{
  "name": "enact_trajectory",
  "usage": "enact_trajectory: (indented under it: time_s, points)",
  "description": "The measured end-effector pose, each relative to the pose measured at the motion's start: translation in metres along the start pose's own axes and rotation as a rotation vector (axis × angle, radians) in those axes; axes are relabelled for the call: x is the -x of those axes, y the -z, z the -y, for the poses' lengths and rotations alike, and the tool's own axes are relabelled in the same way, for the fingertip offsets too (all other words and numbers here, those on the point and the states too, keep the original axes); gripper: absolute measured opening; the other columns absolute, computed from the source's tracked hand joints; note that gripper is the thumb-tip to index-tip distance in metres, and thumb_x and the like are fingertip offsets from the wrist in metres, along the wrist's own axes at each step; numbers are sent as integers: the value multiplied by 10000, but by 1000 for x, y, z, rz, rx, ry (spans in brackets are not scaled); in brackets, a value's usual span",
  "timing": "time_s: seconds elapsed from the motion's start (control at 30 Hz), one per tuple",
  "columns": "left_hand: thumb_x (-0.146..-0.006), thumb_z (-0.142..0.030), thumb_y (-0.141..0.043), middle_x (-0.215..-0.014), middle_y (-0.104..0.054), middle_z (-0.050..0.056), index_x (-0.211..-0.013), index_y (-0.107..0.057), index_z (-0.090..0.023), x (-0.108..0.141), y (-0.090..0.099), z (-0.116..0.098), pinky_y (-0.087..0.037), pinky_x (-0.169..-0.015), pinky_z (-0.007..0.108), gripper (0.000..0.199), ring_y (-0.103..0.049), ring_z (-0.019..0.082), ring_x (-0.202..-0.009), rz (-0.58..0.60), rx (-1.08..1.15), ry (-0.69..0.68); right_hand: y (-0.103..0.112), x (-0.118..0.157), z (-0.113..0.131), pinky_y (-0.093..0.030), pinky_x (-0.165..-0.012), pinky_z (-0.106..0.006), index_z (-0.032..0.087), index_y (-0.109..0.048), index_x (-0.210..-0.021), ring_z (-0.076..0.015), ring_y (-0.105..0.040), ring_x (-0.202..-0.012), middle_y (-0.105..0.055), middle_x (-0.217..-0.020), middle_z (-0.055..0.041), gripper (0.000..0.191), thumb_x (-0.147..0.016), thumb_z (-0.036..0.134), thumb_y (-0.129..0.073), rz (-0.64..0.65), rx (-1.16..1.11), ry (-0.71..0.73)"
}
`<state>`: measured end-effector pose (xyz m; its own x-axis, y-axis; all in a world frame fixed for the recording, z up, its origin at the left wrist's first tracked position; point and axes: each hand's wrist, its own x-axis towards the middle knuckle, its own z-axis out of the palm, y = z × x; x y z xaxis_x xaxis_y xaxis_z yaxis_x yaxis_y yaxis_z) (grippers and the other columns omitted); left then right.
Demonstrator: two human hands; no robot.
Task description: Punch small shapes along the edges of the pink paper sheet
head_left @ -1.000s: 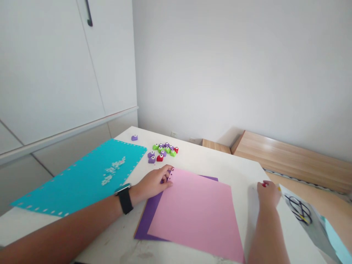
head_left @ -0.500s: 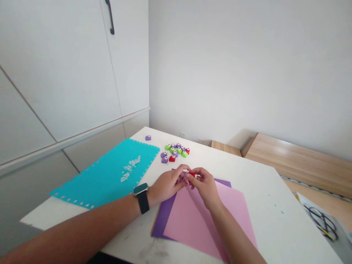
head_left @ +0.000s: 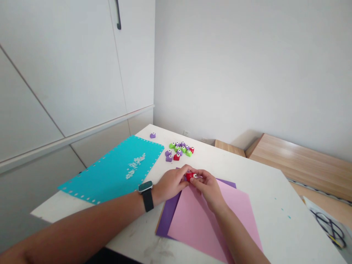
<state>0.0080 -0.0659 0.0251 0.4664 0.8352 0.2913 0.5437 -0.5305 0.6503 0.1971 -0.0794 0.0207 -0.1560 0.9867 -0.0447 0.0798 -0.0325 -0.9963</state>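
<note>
A small red craft punch point(head_left: 189, 176) with a white and black button sits between my two hands, above the upper edge of the pink paper point(head_left: 203, 223). My right hand point(head_left: 205, 186) is closed around the punch, its thumb underneath and its fingers behind. My left hand point(head_left: 174, 181), with a watch point(head_left: 145, 186) on the wrist, is closed at the punch's left side. It pinches the pink paper's top corner, which its fingers mostly hide. Purple paper point(head_left: 168, 216) lies beneath the pink sheet.
Several purple, green and red craft punches point(head_left: 180, 149) stand grouped beyond my hands, one purple punch point(head_left: 153, 135) apart. A blue sheet point(head_left: 110, 168) with punched edges bears small white cut-outs point(head_left: 135, 165). Blue bits point(head_left: 282, 209) lie at right. Wooden furniture point(head_left: 299, 165) adjoins the wall.
The red punch has turned, so its button now shows toward the right between my hands. My view has shifted slightly left, and my hands stay together over the paper.
</note>
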Motion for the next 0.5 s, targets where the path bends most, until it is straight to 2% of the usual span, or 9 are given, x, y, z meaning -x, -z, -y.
enact_trajectory:
  time_s: [0.07,0.13,0.23,0.27,0.33,0.4,0.5]
  points:
    - [-919,-253,-610,-889,-690,2,-1215,-537,-250,-1,-1,2,-412,-674,254,305,-666,207,-814,1,27,7,1,-1,-2,-468,-602,-276,194,-694,-1127,-157,-595,-655,-684,-789,-19,390,-806,409,-748,-43,126,71]
    - [-911,-237,-610,-870,-683,-4,-1202,-538,-244,-1,-2,4,-407,-667,252,300,-657,198,-788,1,50,8,3,-1,-3,-511,-788,-344,220,-717,-1091,-227,-643,-910,-704,-1002,-70,341,-801,395,-753,-103,289,199]
    - [-896,-219,-618,-850,-671,-10,-1185,-543,-239,-1,-3,6,-407,-670,252,299,-645,189,-763,6,79,10,8,-2,-5,-426,-1034,-439,253,-738,-1049,-304,-535,-1240,-650,-1232,-101,297,-785,384,-775,-161,488,362]
    - [-890,-213,-622,-846,-668,-11,-1180,-546,-238,-1,-3,6,-408,-673,252,301,-643,186,-761,9,91,11,9,-3,-6,-401,-1064,-452,260,-738,-1050,-308,-519,-1267,-648,-1246,-99,296,-787,390,-776,-152,520,385]
    - [-885,-210,-628,-824,-660,-17,-1178,-551,-238,-1,-2,7,-409,-674,252,304,-638,181,-749,19,124,17,13,-3,-6,-411,-1053,-448,266,-727,-1064,-294,-570,-1205,-684,-1187,-82,293,-812,412,-757,-110,536,386]
    - [-893,-237,-632,-785,-647,-25,-1167,-560,-238,-2,-2,8,-408,-661,253,283,-629,170,-712,35,173,34,17,-3,-4,-450,-998,-418,260,-704,-1087,-270,-624,-1100,-710,-1123,-64,319,-823,436,-746,-71,525,369]
    - [-896,-305,-657,-746,-636,-31,-1130,-571,-228,-3,-3,11,-410,-642,252,261,-612,158,-675,62,286,79,25,-4,-1,-489,-903,-362,247,-629,-1215,-231,-651,-974,-718,-1044,-48,431,-843,444,-723,-53,506,339]
